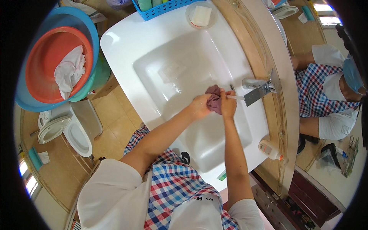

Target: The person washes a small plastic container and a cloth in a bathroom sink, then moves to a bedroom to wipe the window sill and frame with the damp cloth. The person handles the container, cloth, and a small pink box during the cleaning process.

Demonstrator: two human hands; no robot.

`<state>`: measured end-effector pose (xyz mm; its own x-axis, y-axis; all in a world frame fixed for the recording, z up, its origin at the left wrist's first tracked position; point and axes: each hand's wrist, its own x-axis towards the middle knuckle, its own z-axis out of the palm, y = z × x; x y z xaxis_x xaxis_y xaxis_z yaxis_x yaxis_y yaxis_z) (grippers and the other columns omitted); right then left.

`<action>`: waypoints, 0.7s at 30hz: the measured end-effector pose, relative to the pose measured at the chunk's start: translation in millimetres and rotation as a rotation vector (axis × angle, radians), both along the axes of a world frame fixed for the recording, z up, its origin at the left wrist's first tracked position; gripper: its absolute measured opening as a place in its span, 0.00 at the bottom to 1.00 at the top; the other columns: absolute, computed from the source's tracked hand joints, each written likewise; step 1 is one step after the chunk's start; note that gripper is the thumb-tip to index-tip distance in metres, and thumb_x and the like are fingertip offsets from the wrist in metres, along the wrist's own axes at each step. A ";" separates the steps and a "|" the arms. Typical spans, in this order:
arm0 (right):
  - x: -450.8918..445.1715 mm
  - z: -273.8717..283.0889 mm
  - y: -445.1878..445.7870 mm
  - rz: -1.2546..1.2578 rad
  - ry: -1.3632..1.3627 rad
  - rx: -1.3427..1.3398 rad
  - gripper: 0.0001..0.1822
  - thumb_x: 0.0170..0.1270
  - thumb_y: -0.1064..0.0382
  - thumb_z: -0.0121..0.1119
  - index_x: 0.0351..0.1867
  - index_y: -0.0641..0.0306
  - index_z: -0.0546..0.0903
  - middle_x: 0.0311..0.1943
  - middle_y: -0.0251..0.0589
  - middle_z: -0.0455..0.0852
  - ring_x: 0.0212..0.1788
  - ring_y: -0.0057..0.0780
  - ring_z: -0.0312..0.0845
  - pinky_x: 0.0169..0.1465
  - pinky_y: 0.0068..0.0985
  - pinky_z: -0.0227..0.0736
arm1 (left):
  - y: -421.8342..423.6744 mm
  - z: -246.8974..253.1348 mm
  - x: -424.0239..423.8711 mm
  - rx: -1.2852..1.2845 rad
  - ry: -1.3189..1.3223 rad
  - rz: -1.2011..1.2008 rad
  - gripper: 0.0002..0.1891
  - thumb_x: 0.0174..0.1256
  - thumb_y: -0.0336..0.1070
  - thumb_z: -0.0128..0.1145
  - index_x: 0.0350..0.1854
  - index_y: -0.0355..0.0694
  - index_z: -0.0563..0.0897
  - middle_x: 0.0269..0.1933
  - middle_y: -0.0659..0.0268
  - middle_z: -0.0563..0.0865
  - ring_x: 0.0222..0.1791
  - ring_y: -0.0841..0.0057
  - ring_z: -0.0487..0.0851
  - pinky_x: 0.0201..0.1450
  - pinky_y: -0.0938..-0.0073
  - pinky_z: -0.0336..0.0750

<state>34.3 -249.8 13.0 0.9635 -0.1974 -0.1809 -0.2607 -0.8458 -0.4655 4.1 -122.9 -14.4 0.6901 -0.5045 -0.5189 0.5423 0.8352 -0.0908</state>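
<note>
A wet-looking mauve cloth is bunched between my two hands above the white sink. My left hand grips it from the left, fingers partly hidden by the folds. On the other side my right hand holds it, with the thumb pressed along the cloth's edge. A thin stream of water runs from the chrome faucet onto my right hand and the cloth. A faint translucent patch shows on the basin floor; I cannot tell what it is.
A bar of soap sits in a round dish on the far rim, beside a blue plastic basket. A lotion-like bottle lies right. Left are nested blue and red basins, a white cloth and a toilet.
</note>
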 end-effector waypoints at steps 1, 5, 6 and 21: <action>-0.9 -4.8 -17.9 -0.090 0.168 0.176 0.31 0.65 0.36 0.52 0.43 0.69 0.79 0.41 0.51 0.84 0.45 0.45 0.81 0.46 0.38 0.75 | 6.7 5.7 1.4 -0.002 0.029 0.020 0.10 0.65 0.29 0.47 0.46 0.34 0.76 0.43 0.60 0.82 0.46 0.66 0.81 0.54 0.62 0.76; -12.5 25.6 -14.0 -0.353 0.640 0.774 0.27 0.68 0.43 0.55 0.47 0.70 0.76 0.41 0.40 0.83 0.45 0.31 0.81 0.43 0.25 0.76 | 31.9 -14.9 23.6 -0.025 0.145 0.132 0.07 0.64 0.25 0.49 0.43 0.30 0.74 0.45 0.55 0.80 0.44 0.63 0.80 0.53 0.59 0.77; -14.2 37.5 -12.9 -0.305 0.660 0.887 0.24 0.67 0.46 0.58 0.48 0.69 0.76 0.41 0.39 0.83 0.44 0.29 0.81 0.43 0.22 0.75 | 34.3 -17.0 28.2 -0.005 0.114 0.122 0.07 0.64 0.25 0.50 0.42 0.30 0.73 0.46 0.55 0.80 0.44 0.62 0.80 0.54 0.56 0.76; -68.3 78.2 24.5 0.461 0.070 0.565 0.16 0.50 0.82 0.59 0.40 0.64 0.81 0.44 0.39 0.75 0.41 0.27 0.76 0.44 0.21 0.73 | 4.9 -18.6 24.8 0.177 0.100 -0.345 0.15 0.67 0.41 0.59 0.44 0.32 0.76 0.42 0.54 0.82 0.39 0.63 0.82 0.43 0.65 0.81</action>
